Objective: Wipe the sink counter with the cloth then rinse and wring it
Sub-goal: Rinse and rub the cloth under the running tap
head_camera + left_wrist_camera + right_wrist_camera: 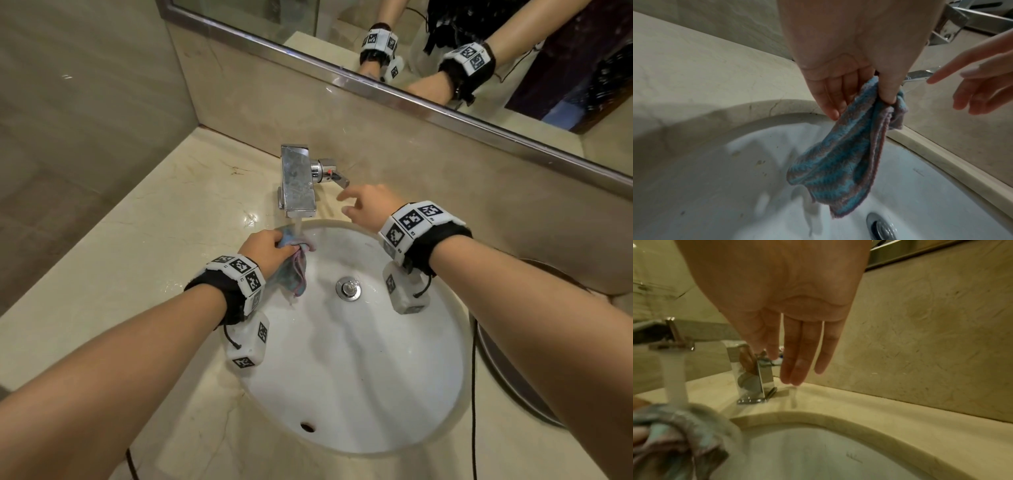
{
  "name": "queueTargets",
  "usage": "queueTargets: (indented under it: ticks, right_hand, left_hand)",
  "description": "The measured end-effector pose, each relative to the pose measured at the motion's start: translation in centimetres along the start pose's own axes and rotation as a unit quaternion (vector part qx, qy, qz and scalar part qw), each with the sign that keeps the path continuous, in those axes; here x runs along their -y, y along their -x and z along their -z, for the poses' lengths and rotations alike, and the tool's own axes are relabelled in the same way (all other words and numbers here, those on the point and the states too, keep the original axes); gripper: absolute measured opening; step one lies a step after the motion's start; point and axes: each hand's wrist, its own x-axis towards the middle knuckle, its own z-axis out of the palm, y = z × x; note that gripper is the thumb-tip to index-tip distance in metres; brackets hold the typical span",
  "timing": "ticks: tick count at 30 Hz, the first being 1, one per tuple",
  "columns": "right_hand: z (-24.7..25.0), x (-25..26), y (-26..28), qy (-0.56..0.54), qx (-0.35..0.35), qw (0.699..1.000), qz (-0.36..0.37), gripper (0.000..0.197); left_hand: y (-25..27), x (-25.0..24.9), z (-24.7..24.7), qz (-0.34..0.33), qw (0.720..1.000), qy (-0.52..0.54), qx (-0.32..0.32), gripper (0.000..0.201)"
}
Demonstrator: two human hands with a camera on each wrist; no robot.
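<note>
Fingers: left (840,91) pinch cloth (838,162) | right (803,353) relaxed, empty | only right wrist shows water (675,378) hitting cloth

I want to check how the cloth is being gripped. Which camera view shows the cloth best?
The left wrist view: the cloth hangs in full, its stripes sharp, pinched at the top by the left hand. The head view shows it small, partly behind that hand, under the tap's stream. The right wrist view catches only a blurred bunch at the lower left.

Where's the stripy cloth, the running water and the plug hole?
cloth (830,164): left wrist view, middle of its hanging part.
running water (675,378): right wrist view, middle of the stream.
plug hole (348,288): head view, its metal stopper.
</note>
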Motion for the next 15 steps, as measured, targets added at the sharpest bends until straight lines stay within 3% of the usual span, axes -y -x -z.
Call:
queueTargets:
  ticks: [4,8,15]
  right_hand:
    - [-2.0,-0.7,0.9,-0.001,0.06,0.998,0.01,0.028]
    - [-4.0,-0.6,1.1,0.002,0.093,0.995,0.016,0.034]
    - [-6.4,1.6,-0.3,0.001,0.032,0.998,0.062,0.034]
  left_hand:
    - [-0.1,0.0,-0.3,-0.007,1.0,0.016,0.004,0.024]
    - [-0.4,-0.2,-0.4,-0.011,0.999,0.031,0.012,0.025]
    - [-0.5,-0.8,0.1,-0.039,0.998,0.033,0.02,0.025]
